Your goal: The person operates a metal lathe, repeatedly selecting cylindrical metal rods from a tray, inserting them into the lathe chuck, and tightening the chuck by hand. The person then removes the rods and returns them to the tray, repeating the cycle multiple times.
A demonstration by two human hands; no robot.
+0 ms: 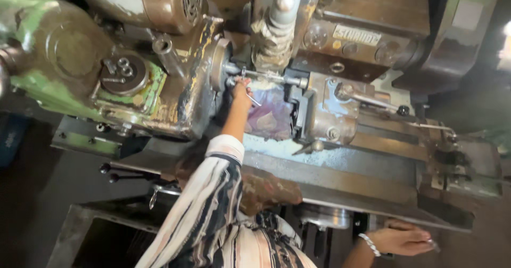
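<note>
At lathe chuck [219, 66], centre: left hand [240, 94] closed on small metal key [254, 101], touching workpiece rod [266, 76]. Right hand [407, 240] near right, flat on bed edge [372, 204], gripping nothing. Risk: striped sleeve [213, 193] snagging if spindle turns; key slip.

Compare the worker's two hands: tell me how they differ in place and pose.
The left hand reaches up with the arm straight, at the lathe's chuck, fingers around a thin metal tool. The right hand hangs low below the lathe bed, fingers spread, with a bracelet at the wrist. Both are bare.
</note>
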